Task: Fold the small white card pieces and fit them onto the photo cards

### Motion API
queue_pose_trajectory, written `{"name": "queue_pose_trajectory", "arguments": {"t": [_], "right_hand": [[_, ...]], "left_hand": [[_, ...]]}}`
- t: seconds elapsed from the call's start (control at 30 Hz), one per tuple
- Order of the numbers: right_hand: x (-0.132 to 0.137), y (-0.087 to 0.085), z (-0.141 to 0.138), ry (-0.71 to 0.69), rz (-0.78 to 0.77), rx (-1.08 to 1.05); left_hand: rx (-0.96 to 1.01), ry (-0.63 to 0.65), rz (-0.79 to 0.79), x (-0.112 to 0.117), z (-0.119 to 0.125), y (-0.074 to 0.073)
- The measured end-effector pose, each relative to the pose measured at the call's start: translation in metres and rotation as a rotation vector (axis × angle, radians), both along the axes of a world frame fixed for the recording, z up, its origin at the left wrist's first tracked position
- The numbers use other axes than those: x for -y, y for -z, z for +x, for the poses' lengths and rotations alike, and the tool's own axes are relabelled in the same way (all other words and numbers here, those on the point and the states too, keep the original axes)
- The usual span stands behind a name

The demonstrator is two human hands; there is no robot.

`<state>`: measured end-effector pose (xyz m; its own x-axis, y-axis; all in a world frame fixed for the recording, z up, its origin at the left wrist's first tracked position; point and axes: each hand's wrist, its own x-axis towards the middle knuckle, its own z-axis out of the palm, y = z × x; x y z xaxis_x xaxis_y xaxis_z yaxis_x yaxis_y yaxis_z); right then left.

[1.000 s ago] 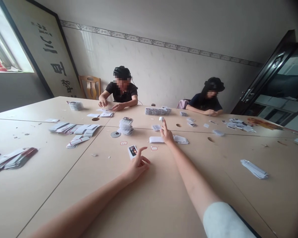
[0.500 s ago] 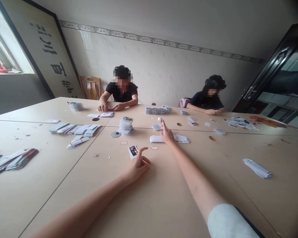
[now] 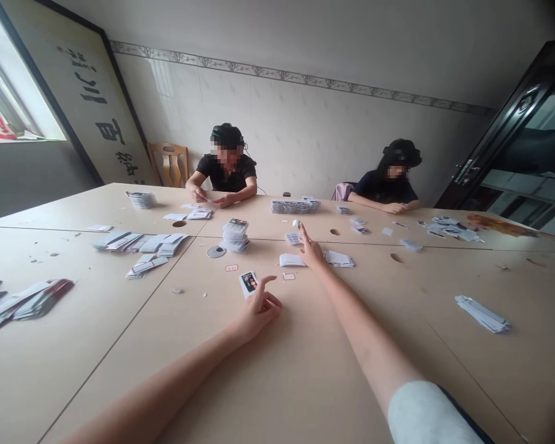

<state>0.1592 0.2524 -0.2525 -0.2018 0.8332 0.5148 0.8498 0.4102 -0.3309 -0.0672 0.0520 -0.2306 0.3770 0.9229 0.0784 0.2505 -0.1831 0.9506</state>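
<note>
My left hand [image 3: 261,311] rests on the table, index finger lifted and bent, the other fingers loosely curled and apart, holding nothing visible. Just beyond it lies a white card with a dark picture [image 3: 248,284], partly behind the fingers. My right hand [image 3: 311,253] reaches farther forward with its index finger stretched out. Its fingertip is at a small white round thing [image 3: 296,223]; I cannot tell whether they touch. On either side of this hand lie a stack of white paper slips [image 3: 291,260] and a pile of white cards [image 3: 339,259]. A red-bordered label [image 3: 289,277] lies between my hands.
A stack of clear-sleeved cards [image 3: 235,236] stands ahead, by a round grey cap [image 3: 216,251]. Card bundles [image 3: 120,241] spread leftward; another bundle [image 3: 481,314] lies right. Across the table [image 3: 314,370] sit two people, one [image 3: 226,172] handling cards, and a row of packed cards [image 3: 295,206].
The person across on the left has drawn both hands together over something small. My own hands hold nearly the same pose; the view has shifted very slightly.
</note>
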Motion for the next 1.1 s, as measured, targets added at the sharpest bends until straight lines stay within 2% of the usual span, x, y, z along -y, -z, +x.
{"name": "queue_pose_trajectory", "arguments": {"t": [0.17,0.37,0.57,0.77,0.9,1.1], "right_hand": [[-0.001,0.002,0.001,0.020,0.094,-0.045],[-0.001,0.002,0.001,0.008,0.000,-0.063],[0.001,0.002,-0.001,0.089,-0.037,-0.073],[0.002,0.004,-0.002,0.080,0.009,-0.112],[-0.002,0.006,0.003,0.099,0.076,-0.253],[-0.011,0.011,0.022,0.142,0.178,-0.683]], "left_hand": [[-0.007,-0.011,0.001,-0.001,0.001,0.002],[-0.014,-0.017,-0.011,0.004,0.001,-0.004],[-0.016,-0.018,-0.018,0.004,0.002,-0.004],[-0.031,-0.015,-0.018,0.005,0.001,-0.006],[-0.025,-0.012,-0.019,0.004,0.000,-0.006],[-0.007,0.007,-0.033,0.005,-0.001,-0.003]]}}
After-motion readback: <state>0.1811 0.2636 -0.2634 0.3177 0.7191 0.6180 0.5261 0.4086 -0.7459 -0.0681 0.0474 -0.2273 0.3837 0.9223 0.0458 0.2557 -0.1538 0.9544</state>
